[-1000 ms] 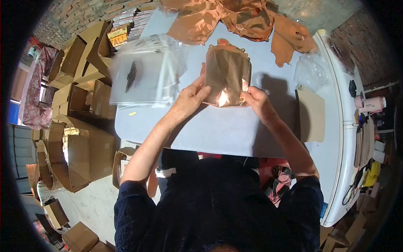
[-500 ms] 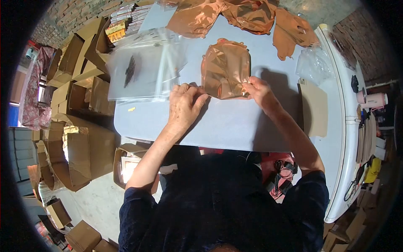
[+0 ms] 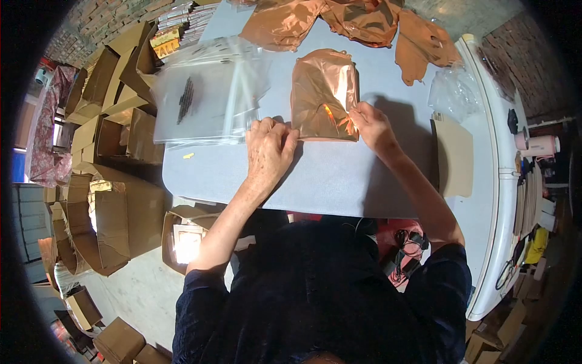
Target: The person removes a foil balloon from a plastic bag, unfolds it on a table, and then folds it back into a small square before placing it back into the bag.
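A shiny rose-gold foil balloon (image 3: 321,91), flat and folded into a squarish shape, lies on the grey table. My right hand (image 3: 374,128) pinches its lower right edge between thumb and fingers. At its lower left corner, my left hand (image 3: 268,148) rests on the table with the fingers curled and the thumb against the corner; the fingertips are partly hidden. Just left of the foil is a pile of clear plastic bags (image 3: 206,91) with dark print, close to my left knuckles.
More flat rose-gold foil balloons (image 3: 424,48) lie along the table's far side. A crumpled clear bag (image 3: 451,94) and a cardboard sheet (image 3: 454,155) are at the right. A yellow scrap (image 3: 188,156) sits near the left edge. Open cardboard boxes (image 3: 130,212) crowd the floor on the left.
The foil lies flatter and smoother, its right side catching the light. My right hand has moved slightly up and left along its edge; my left hand has barely shifted.
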{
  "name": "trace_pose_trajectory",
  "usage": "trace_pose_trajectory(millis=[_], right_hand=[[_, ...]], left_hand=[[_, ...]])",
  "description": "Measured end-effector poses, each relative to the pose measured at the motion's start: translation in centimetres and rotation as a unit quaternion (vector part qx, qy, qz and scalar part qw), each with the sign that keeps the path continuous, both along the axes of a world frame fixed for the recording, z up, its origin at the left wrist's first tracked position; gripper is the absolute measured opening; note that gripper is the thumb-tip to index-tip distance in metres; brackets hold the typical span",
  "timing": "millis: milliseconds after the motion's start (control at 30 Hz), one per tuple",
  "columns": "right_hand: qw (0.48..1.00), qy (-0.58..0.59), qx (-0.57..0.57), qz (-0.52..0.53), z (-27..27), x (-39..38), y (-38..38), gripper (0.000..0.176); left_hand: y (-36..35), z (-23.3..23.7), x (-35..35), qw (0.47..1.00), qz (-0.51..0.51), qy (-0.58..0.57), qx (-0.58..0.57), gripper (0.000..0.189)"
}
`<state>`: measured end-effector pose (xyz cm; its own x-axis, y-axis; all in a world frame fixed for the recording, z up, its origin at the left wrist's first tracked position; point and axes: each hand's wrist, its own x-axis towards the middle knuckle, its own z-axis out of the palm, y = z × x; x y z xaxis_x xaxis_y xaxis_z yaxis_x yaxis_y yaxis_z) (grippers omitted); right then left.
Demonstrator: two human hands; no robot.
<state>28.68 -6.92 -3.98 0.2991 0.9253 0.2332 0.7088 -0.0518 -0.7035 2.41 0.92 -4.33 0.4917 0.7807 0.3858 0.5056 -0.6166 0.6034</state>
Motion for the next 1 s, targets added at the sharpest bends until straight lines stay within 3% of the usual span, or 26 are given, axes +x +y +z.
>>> trace_pose_trajectory(millis=[67,167,367,467,567,1000], right_hand=[[0.989,-0.102,0.087,0.056,-0.9,0.6,-0.2,0.014],[1.000,0.007,-0.001,0.023,0.0,-0.1,-0.6,0.019],[1.000,0.020,0.003,0.007,0.1,-0.5,-1.7,0.022],[0.990,0.141,-0.026,0.018,0.0,-1.0,-2.9,0.021],[0.984,0.171,-0.003,0.040,-0.6,-1.1,-2.9,0.022],[0.998,0.062,0.005,-0.005,0.5,-2.8,-3.1,0.032]], left_hand=[[0.0,0.1,0.1,1.000,0.002,0.002,-0.002,0.021],[0.1,-0.3,0.1,1.000,0.005,0.001,0.015,0.022],[0.3,-0.7,-0.5,0.999,-0.025,-0.020,0.032,0.015],[0.2,-0.6,-0.9,0.999,-0.035,-0.010,0.014,0.013],[0.1,-0.5,-1.2,0.999,-0.036,-0.017,0.001,0.015],[0.0,-0.7,-1.3,0.999,-0.046,-0.017,0.016,0.017]])
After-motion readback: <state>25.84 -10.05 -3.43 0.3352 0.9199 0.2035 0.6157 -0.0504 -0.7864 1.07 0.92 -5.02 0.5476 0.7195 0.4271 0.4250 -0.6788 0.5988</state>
